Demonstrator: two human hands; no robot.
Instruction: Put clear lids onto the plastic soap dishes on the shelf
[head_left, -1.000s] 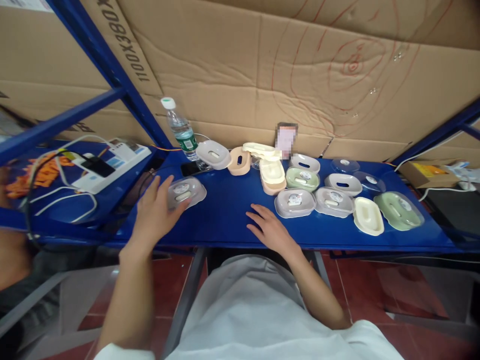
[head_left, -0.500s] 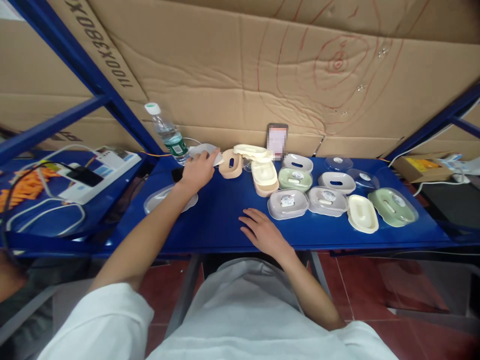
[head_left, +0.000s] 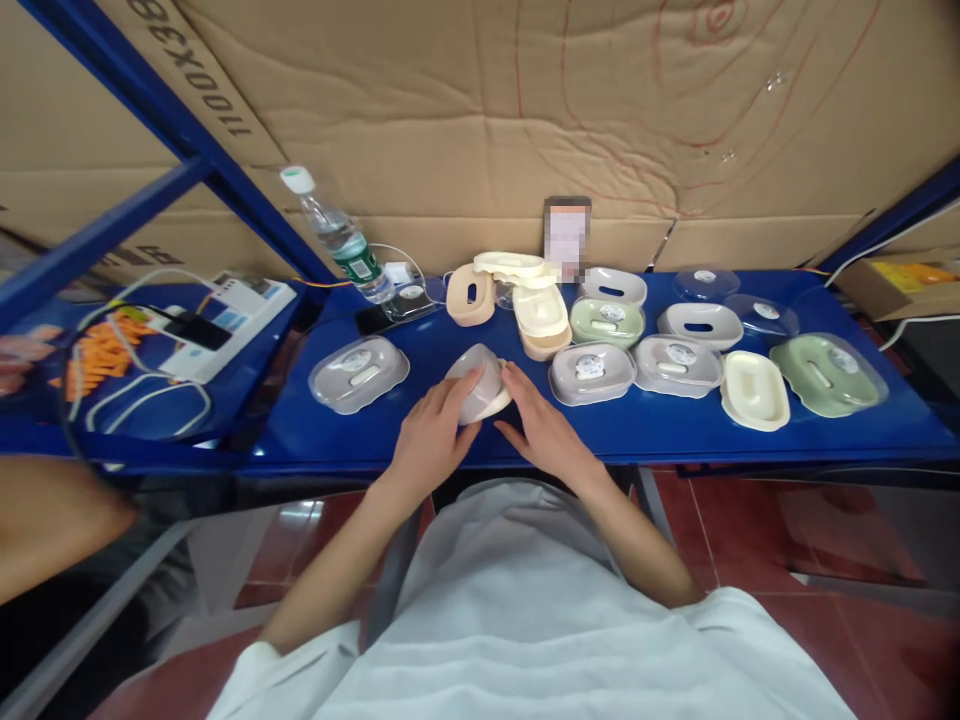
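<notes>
At the blue metal tabletop (head_left: 300, 425), our left hand (head_left: 431, 438) clamps a tilted, rounded grey plastic shell (head_left: 475, 382); our right hand's (head_left: 553, 430) close-set fingers meet the cream plastic piece (head_left: 499, 403) against it, seemingly for steadiness. Whether they grip, we cannot tell.

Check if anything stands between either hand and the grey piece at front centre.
Nothing visible blocks the left hand; it's on the grey piece. At the right hand, a cream piece shows along the grey one's right edge; can't tell which its fingertips touch.
</notes>
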